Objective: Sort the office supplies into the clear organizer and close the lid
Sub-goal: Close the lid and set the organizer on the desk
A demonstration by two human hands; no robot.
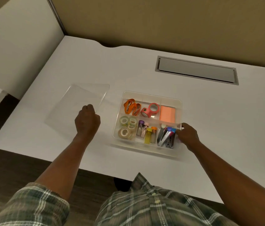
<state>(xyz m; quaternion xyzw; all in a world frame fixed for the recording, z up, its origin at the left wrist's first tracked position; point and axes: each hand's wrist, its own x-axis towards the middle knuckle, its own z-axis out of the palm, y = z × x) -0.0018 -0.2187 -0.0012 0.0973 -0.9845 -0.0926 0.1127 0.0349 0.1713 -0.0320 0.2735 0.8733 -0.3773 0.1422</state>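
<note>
The clear organizer (151,95) sits open on the white desk, right of centre. Its compartments hold orange lanyard clips (132,107), pink tape rolls (150,110), an orange sticky-note pad (167,114), clear tape rolls (127,127), small capped tubes (146,131) and staplers (166,136). The clear lid (73,110) lies to its left, its right edge tipped up. My left hand (87,120) grips the lid's near right edge with curled fingers. My right hand (187,135) holds the organizer's right wall, fingers over the rim by the staplers.
A grey cable hatch (196,70) is set into the desk at the back right. Tan partition walls (161,22) close off the back and a white panel stands at the left. The desk's front edge runs just above my plaid shirt.
</note>
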